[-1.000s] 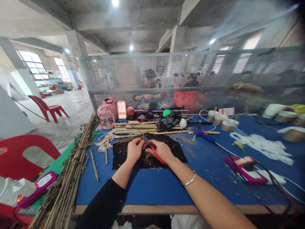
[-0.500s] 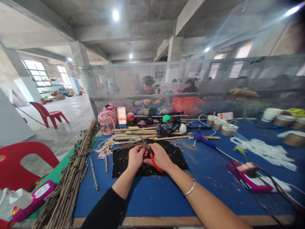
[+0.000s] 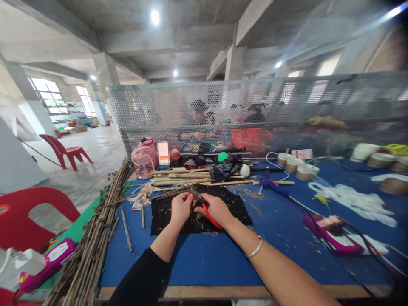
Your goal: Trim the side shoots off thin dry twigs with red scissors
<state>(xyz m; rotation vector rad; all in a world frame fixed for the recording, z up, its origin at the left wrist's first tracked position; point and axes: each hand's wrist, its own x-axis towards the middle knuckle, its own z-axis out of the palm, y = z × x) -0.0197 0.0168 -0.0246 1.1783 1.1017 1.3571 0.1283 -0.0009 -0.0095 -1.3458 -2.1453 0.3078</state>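
Both hands meet over a black cloth point(image 3: 237, 210) spread on the blue table point(image 3: 204, 259). My right hand point(image 3: 216, 208) grips red-handled scissors point(image 3: 208, 214), their dark blades pointing up and left. My left hand point(image 3: 180, 207) is closed on a bundle of thin twigs point(image 3: 168, 193) that runs leftward off the cloth, right at the blades. Small clippings litter the cloth around both hands.
A long pile of sticks point(image 3: 95, 242) lies along the table's left edge. Bamboo rods point(image 3: 181, 175), a pink jug point(image 3: 143, 159), glue guns point(image 3: 328, 231) with cords, tape rolls point(image 3: 299, 168) and white cloth point(image 3: 350, 197) sit around. People work behind a mesh screen point(image 3: 255, 110). Red chairs point(image 3: 28, 216) stand at left.
Hands stay together on the cloth; the scissors shifted slightly against the twigs. The camera tilted a little upward since one second ago.
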